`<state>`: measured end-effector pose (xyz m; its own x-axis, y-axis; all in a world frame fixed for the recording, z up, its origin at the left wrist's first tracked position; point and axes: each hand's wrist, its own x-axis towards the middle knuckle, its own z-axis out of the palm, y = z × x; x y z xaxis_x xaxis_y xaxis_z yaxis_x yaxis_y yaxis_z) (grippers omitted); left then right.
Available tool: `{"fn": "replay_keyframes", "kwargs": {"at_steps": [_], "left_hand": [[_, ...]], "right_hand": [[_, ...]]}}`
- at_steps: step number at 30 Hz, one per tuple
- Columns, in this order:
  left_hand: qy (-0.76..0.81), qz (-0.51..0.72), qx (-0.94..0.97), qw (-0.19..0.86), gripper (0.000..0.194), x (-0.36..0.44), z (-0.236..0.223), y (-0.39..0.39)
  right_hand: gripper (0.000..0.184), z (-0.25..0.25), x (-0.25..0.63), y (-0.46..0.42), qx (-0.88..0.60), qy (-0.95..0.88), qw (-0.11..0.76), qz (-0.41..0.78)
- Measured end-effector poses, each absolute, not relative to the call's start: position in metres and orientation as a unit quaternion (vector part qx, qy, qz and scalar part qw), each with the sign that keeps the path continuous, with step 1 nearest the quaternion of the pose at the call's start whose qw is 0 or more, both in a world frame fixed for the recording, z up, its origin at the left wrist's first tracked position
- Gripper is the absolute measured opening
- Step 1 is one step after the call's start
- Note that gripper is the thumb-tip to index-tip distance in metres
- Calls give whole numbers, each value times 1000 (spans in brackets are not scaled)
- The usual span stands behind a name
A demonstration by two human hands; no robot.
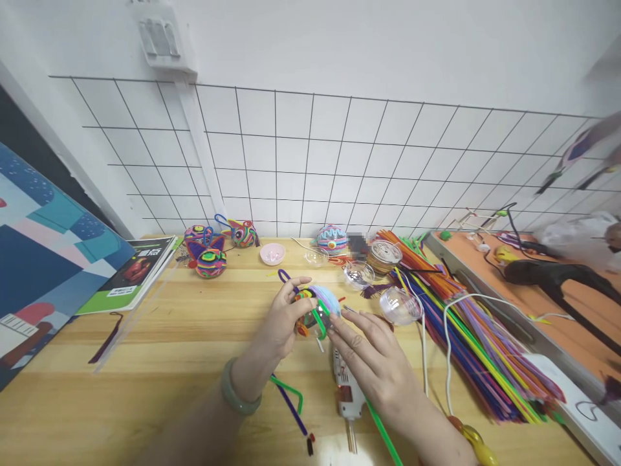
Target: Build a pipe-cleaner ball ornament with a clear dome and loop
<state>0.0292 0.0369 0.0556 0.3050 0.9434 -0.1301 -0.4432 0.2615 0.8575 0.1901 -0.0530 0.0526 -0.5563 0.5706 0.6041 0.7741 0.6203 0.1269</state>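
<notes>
A clear ball partly covered in colourful pipe cleaners (pixel 330 299) is held up over the wooden table by my left hand (pixel 281 320), its fingers curled round the left side. A green pipe cleaner (pixel 383 432) runs out below my right hand (pixel 376 366), and green strands also lie on the ball's front. The right fingertips press at the ball's right side; the thumb is hidden. Under the ball, close to my right hand, lies a white glue gun (pixel 345 388). Loose purple pipe cleaner (pixel 291 404) and green pieces lie beside my left wrist.
Finished yarn-like balls (pixel 211 262) stand at the back left, near a pink dish (pixel 272 254). Clear half-shells (pixel 398 305), a wire spool (pixel 385 254) and a large pipe cleaner bundle (pixel 475 349) lie right. A white cable (pixel 447 349) crosses the bundle. Books (pixel 130 275) lie left.
</notes>
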Motion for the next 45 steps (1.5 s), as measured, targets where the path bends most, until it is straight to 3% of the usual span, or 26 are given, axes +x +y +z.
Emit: {"fn": "replay_keyframes", "kwargs": {"at_steps": [45], "left_hand": [[320,389,329,799,50,27,56,35]], "right_hand": [[42,67,189,-59,-369,-881,170,-242]]}}
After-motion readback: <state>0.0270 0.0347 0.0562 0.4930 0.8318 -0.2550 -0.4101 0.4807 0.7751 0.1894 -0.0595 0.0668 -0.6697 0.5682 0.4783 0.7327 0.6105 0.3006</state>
